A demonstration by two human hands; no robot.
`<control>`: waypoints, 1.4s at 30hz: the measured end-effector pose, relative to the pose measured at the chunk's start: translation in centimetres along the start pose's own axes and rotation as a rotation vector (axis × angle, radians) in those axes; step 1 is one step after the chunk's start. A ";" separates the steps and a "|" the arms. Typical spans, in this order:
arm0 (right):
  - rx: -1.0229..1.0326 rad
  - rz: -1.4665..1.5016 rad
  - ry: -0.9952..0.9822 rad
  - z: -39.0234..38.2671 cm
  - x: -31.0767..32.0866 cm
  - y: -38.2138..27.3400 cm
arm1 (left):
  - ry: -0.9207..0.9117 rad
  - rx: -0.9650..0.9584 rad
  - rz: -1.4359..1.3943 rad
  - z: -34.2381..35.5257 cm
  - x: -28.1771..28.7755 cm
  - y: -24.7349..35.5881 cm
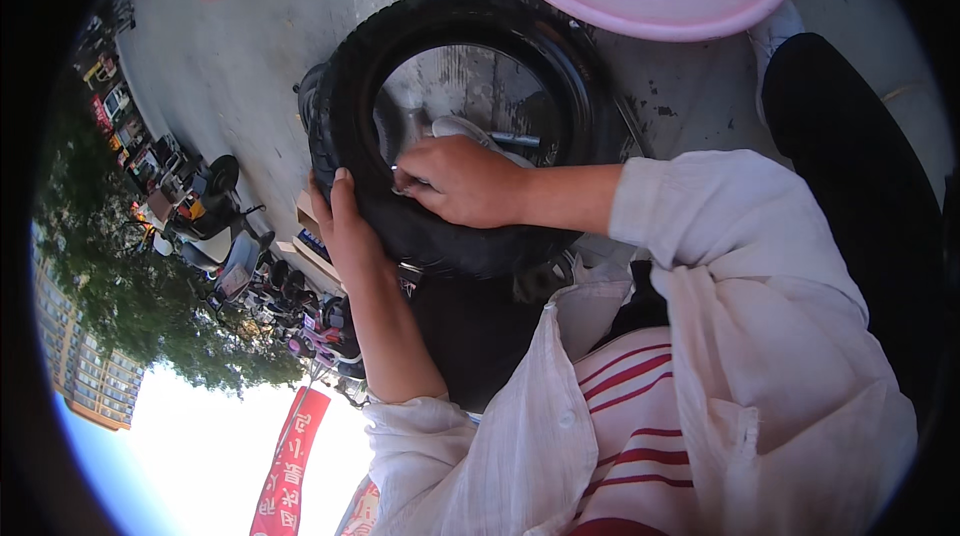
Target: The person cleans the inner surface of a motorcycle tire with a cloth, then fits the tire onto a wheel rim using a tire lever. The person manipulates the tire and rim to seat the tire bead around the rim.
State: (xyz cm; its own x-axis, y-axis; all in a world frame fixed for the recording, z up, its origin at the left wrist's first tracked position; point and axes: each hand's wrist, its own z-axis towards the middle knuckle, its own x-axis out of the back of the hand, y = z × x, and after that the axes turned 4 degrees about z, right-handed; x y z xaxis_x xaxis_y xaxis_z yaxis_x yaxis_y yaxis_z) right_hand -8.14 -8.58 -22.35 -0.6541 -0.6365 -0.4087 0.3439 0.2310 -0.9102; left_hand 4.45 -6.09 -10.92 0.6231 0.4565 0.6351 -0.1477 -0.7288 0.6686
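Observation:
A black rubber tyre (350,86) with a treaded outer face leans in front of me above the grey ground, close to my lap. My left hand (348,224) grips its outer tread at the lower left, the thumb lying over the sidewall. Reaching across from the right, my right hand (468,181) is closed in a pinch at the tyre's inner edge. A small pale, shiny bit shows at those fingertips, too little of it to name. The palm side of my right hand is hidden.
A pink plastic basin (640,31) stands at the top right, near my dark-trousered leg (850,126). Behind the tyre's opening lies a metal bar (515,139). An open cardboard box (305,248) sits beside my left wrist. Parked scooters (225,246) line the left, and a red banner (290,461) hangs beyond.

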 end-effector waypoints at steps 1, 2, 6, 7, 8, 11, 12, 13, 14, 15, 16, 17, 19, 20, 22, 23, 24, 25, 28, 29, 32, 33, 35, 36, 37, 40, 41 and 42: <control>0.038 -0.004 0.045 -0.2 -0.2 0.2 | -0.003 0.003 0.002 0.0 -0.2 0.2; 0.075 -0.008 0.090 -0.3 -0.4 0.5 | -0.005 0.008 0.003 -0.1 -0.4 0.8; 0.150 -0.074 0.297 2.6 -1.8 1.4 | 0.004 0.011 0.017 0.0 -0.4 1.0; 0.147 -0.088 0.355 4.0 -1.9 2.0 | 0.029 0.027 0.018 -0.2 -0.5 0.9; 0.117 -0.145 0.381 5.9 -1.3 2.8 | 0.037 0.035 0.018 -0.4 -1.0 0.8; 0.051 -0.261 0.489 10.7 3.3 4.4 | 0.038 -0.013 0.037 -1.4 -1.6 1.3; 0.033 -0.319 0.550 11.4 6.2 4.3 | 0.035 -0.041 0.042 -1.6 -1.9 1.6; 0.007 -0.383 0.647 11.4 9.7 3.9 | 0.026 -0.088 0.048 -1.5 -2.2 1.7; 0.107 -0.546 0.804 11.4 13.5 5.0 | 0.024 -0.130 0.062 -1.6 -2.2 1.8; 0.016 -0.582 0.871 10.4 17.6 4.4 | 0.024 -0.163 0.077 -1.7 -2.1 1.6; -0.206 -0.752 0.949 9.7 21.8 5.2 | 0.029 -0.187 0.120 -1.9 -2.1 1.9; -0.389 -0.616 0.902 6.8 23.0 3.2 | 0.054 -0.176 0.123 -2.1 -1.4 1.4; -0.376 -1.167 1.060 3.6 30.3 8.5 | 0.014 -0.213 0.146 -1.8 -2.2 2.2; -0.421 -1.309 1.031 1.5 32.1 10.5 | 0.012 -0.204 0.147 -1.8 -2.5 2.6; -0.497 -1.437 0.919 0.5 31.6 12.0 | 0.022 -0.178 0.151 -1.7 -2.7 3.0; -0.524 -1.430 0.846 0.2 29.9 11.3 | 0.019 -0.177 0.147 -1.6 -2.7 3.0; -0.552 -1.422 0.774 0.4 28.8 10.8 | 0.016 -0.178 0.143 -1.4 -2.6 3.0; -0.529 -1.321 0.716 0.5 28.9 10.9 | 0.007 -0.180 0.142 -1.4 -2.8 3.0; -0.477 -0.698 0.619 1.6 28.3 8.8 | 0.010 -0.162 0.142 -1.4 -3.0 3.2; -0.466 -0.276 0.605 2.9 26.3 5.3 | 0.032 -0.156 0.149 -1.3 -2.5 2.8; -0.340 0.285 0.540 4.0 25.0 2.6 | 0.022 -0.168 0.142 -1.0 -2.4 2.5; -0.285 0.356 0.509 4.3 24.8 2.4 | 0.012 -0.166 0.122 -0.9 -2.4 2.4; -0.004 0.107 0.488 5.2 21.3 3.4 | 0.009 -0.162 0.104 -0.9 -2.6 2.7; -0.065 0.071 0.465 5.4 19.5 1.8 | 0.019 -0.153 0.108 -1.0 -2.6 2.8; -0.125 0.035 0.441 5.3 17.2 -0.1 | 0.028 -0.143 0.112 -1.1 -2.6 2.8; 0.018 0.010 0.368 4.3 10.1 -0.6 | 0.013 -0.156 0.113 -0.9 -2.4 2.7; -0.025 0.096 0.320 3.6 7.9 -1.1 | 0.013 -0.158 0.118 -0.8 -2.2 2.5; -0.037 0.099 0.305 2.7 5.9 -1.3 | 0.006 -0.164 0.121 -0.7 -2.2 2.4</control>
State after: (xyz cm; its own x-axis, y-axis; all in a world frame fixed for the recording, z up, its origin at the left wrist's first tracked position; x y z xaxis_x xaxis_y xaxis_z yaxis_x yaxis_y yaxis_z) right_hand -10.66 -14.60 -23.42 -0.7922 -0.3608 -0.4921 0.3953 0.3109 -0.8643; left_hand 2.18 -8.49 -10.40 0.5890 0.3738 0.7165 -0.3445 -0.6858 0.6410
